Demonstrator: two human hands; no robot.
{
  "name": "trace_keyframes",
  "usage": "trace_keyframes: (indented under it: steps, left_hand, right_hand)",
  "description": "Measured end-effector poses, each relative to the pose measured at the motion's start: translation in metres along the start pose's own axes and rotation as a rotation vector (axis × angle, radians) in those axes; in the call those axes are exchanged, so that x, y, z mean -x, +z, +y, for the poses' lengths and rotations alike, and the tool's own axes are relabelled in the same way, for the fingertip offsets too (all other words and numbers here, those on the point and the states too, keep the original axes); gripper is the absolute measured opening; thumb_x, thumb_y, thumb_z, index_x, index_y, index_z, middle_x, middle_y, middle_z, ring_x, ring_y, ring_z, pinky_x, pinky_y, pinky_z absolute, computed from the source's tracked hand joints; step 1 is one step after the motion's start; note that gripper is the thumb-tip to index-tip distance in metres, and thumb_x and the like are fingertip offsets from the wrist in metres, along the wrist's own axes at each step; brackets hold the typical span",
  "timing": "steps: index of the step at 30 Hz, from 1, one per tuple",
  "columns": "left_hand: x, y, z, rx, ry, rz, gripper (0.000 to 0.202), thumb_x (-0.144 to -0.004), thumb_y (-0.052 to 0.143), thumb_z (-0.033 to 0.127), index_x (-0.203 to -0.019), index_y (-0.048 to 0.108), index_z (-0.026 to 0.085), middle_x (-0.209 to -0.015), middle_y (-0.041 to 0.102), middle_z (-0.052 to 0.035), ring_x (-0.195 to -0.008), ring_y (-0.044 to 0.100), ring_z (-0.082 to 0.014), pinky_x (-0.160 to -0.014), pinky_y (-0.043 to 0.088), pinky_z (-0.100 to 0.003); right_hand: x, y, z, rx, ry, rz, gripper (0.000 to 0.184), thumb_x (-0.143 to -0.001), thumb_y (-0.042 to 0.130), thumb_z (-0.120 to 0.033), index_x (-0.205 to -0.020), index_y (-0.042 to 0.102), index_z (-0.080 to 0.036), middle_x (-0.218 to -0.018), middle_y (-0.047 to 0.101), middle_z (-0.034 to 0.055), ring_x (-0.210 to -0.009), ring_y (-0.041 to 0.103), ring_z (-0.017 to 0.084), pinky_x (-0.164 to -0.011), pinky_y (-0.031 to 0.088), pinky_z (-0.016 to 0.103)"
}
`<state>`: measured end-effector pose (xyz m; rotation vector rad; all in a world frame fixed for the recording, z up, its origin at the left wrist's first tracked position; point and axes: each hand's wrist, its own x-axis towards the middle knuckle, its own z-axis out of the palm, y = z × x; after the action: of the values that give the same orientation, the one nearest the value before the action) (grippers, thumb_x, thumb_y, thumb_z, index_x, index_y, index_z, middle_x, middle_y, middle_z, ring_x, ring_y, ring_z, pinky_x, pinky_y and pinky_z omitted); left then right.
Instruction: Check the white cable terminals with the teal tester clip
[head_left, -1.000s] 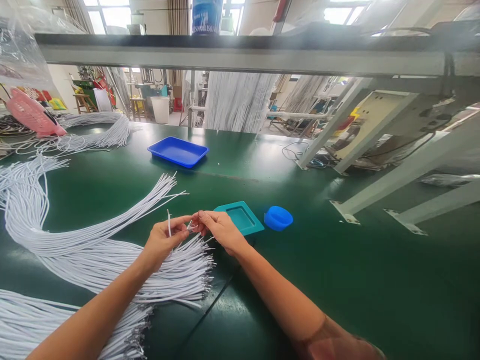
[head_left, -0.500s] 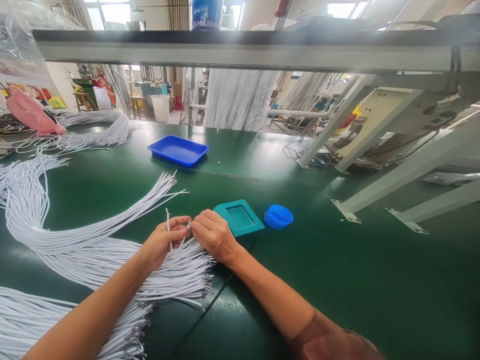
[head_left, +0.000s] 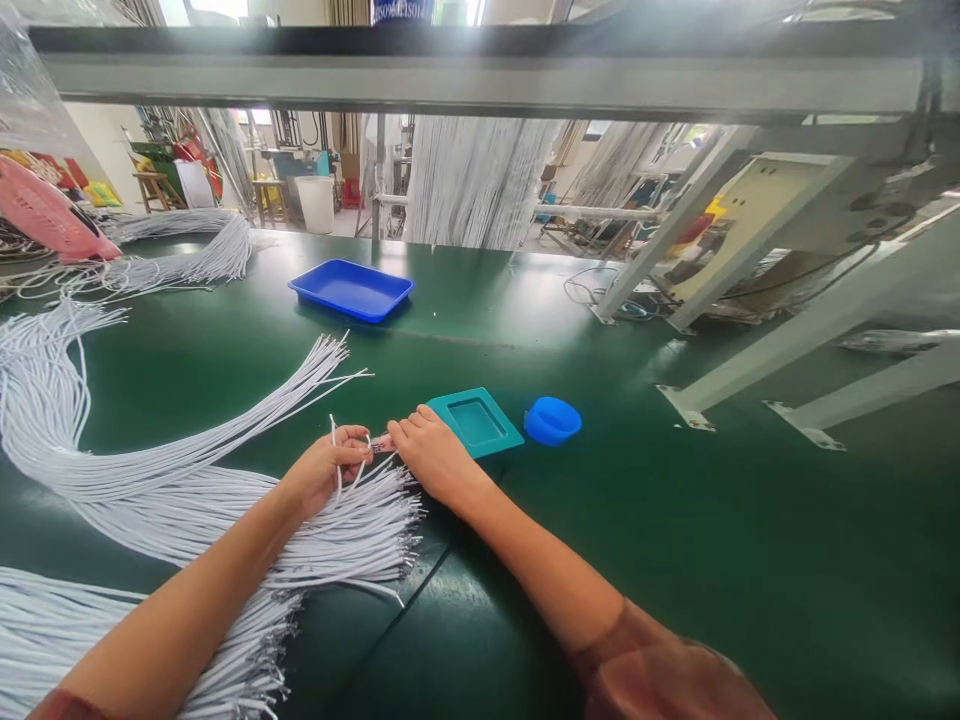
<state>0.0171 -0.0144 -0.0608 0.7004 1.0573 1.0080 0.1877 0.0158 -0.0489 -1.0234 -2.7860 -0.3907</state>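
White cord (head_left: 333,429) is pinched in the nearer left hand (head_left: 321,472), its visible end pointing to twelve o'clock; the right hand (head_left: 433,452) sits curled just beside, at three o'clock, its hold too hidden to tell.

Got white bin (head_left: 314,204) beyond green bench (head_left: 675,560), wooden stool (head_left: 268,186) at its left, red stool (head_left: 351,192) at its right. Also got grey beam (head_left: 450,82) across top, clear plastic (head_left: 34,95) upper left.

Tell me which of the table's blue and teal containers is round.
The light-blue bowl, right of the teal tray. Its rim is rounded; that tray and the dark-blue tray have straight sides.
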Motion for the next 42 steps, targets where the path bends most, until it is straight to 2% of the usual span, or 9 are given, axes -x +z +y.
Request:
trace_keyframes:
  steps: [10,14,18,22,28,32,35,38,42]
  left_hand:
    - [-0.008,-0.003,-0.008,-0.017,-0.033,0.055,0.031,-0.058,0.066,0.007,-0.084,0.051,0.013,-0.057,0.057,0.0009,-0.04,0.04,-0.0047,-0.039,0.024,-0.017]
    - [-0.011,-0.004,-0.007,-0.001,-0.069,0.039,0.031,-0.06,0.065,0.007,-0.087,0.052,0.012,-0.058,0.058,-0.0004,-0.042,0.042,-0.005,-0.039,0.027,-0.016]
    - [-0.01,-0.002,-0.003,0.022,-0.131,0.023,0.029,-0.06,0.065,0.006,-0.087,0.052,0.012,-0.059,0.058,-0.0011,-0.041,0.043,-0.0047,-0.039,0.03,-0.016]
    - [-0.009,-0.002,-0.001,0.039,-0.162,0.036,0.03,-0.059,0.065,0.004,-0.086,0.053,0.013,-0.06,0.057,-0.0003,-0.043,0.045,-0.0048,-0.04,0.032,-0.015]
    - [-0.002,-0.009,0.002,0.051,-0.136,0.021,0.032,-0.064,0.065,0.005,-0.094,0.055,0.012,-0.066,0.058,-0.0025,-0.049,0.046,-0.0054,-0.043,0.035,-0.015]
    - [0.006,-0.01,0.009,0.053,-0.078,-0.062,0.034,-0.067,0.067,0.013,-0.099,0.058,0.012,-0.068,0.054,-0.0009,-0.048,0.04,-0.0037,-0.042,0.03,-0.015]
    - [0.014,-0.004,0.013,0.0,-0.049,-0.154,0.024,-0.069,0.067,0.02,-0.091,0.061,0.012,-0.067,0.05,0.0001,-0.049,0.036,-0.0036,-0.043,0.027,-0.016]
    - [0.021,0.004,0.014,-0.117,-0.007,-0.273,0.017,-0.071,0.066,0.023,-0.083,0.062,0.012,-0.066,0.047,0.0006,-0.051,0.034,-0.0045,-0.044,0.023,-0.018]
    - [0.026,0.011,0.009,-0.302,0.022,-0.412,0.018,-0.072,0.064,0.027,-0.08,0.062,0.012,-0.066,0.048,0.0003,-0.051,0.031,-0.0058,-0.045,0.021,-0.02]
  right_hand:
    - [-0.001,0.001,-0.004,0.079,-0.039,-0.013,0.016,-0.078,0.045,-0.005,-0.077,0.058,-0.012,-0.071,0.061,0.0079,-0.067,0.055,0.02,-0.08,0.037,0.035]
    - [0.0,0.001,0.002,0.001,0.009,-0.019,0.018,-0.081,0.044,-0.008,-0.092,0.059,-0.01,-0.081,0.064,0.0102,-0.082,0.056,0.022,-0.091,0.032,0.038]
    - [0.005,0.003,0.019,-0.091,0.228,0.112,0.042,-0.085,0.046,-0.029,-0.126,0.041,-0.02,-0.124,0.051,0.0111,-0.119,0.035,0.032,-0.099,0.015,0.056]
    - [0.008,0.009,0.028,-0.121,0.491,0.096,0.05,-0.088,0.037,-0.041,-0.134,0.032,-0.023,-0.138,0.036,0.0108,-0.127,0.021,0.037,-0.096,0.012,0.063]
    - [0.008,0.008,0.027,-0.173,0.503,0.009,0.049,-0.09,0.031,-0.04,-0.135,0.029,-0.023,-0.138,0.036,0.0069,-0.128,0.02,0.034,-0.099,0.014,0.06]
    - [0.006,-0.004,0.027,-0.239,0.482,0.045,0.045,-0.089,0.035,-0.034,-0.132,0.036,-0.021,-0.135,0.041,0.0071,-0.126,0.024,0.033,-0.1,0.017,0.057]
    - [0.004,-0.018,0.028,-0.393,0.45,0.154,0.038,-0.088,0.04,-0.028,-0.123,0.048,-0.018,-0.125,0.052,0.0084,-0.12,0.035,0.028,-0.1,0.024,0.049]
    - [0.003,-0.033,0.022,-0.709,0.381,0.247,0.028,-0.085,0.046,-0.024,-0.108,0.06,-0.018,-0.105,0.063,0.0064,-0.102,0.05,0.019,-0.092,0.037,0.034]
    - [0.001,-0.042,0.003,-1.14,0.31,0.181,0.023,-0.079,0.054,-0.027,-0.097,0.065,-0.018,-0.095,0.067,0.0029,-0.084,0.057,0.014,-0.075,0.044,0.025]
